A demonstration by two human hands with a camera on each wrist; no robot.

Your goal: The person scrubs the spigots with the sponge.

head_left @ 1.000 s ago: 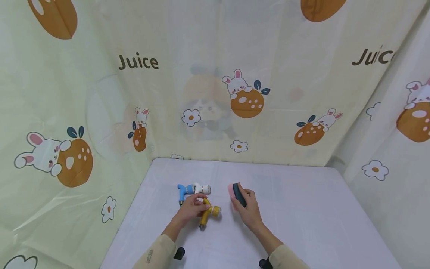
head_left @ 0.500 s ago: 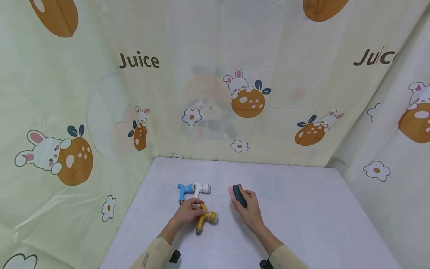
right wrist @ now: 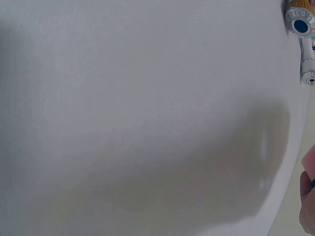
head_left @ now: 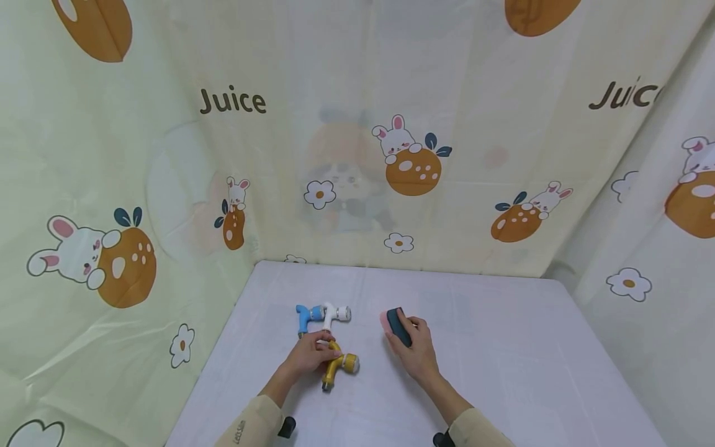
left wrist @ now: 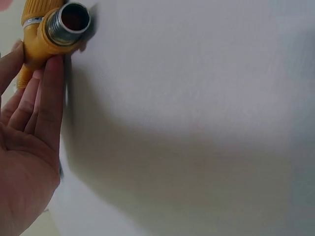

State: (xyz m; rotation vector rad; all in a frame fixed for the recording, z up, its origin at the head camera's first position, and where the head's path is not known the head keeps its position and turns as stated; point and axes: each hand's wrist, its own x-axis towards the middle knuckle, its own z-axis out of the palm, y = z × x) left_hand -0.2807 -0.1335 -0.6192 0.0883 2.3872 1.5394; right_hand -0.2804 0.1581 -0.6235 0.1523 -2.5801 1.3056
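In the head view my left hand point(head_left: 310, 355) pinches a yellow faucet point(head_left: 337, 366) by its upper end, close over the table. The left wrist view shows thumb and fingers on the yellow body, with the faucet's threaded metal inlet point(left wrist: 73, 19) facing the camera. My right hand point(head_left: 418, 354) grips a sponge with a dark green side point(head_left: 399, 327) and a pink side point(head_left: 384, 321). Only a pink corner point(right wrist: 309, 162) of that sponge and part of the hand show in the right wrist view.
Just beyond my left hand a blue faucet point(head_left: 304, 318) and a white faucet point(head_left: 331, 313) lie side by side on the white-covered table point(head_left: 491, 347). A curtain point(head_left: 346, 93) printed with rabbits and oranges hangs behind the table and along its sides.
My left hand has drawn the yellow faucet nearer and slightly left, uncovering more of the white faucet. The right hand keeps its hold on the sponge and has barely moved.
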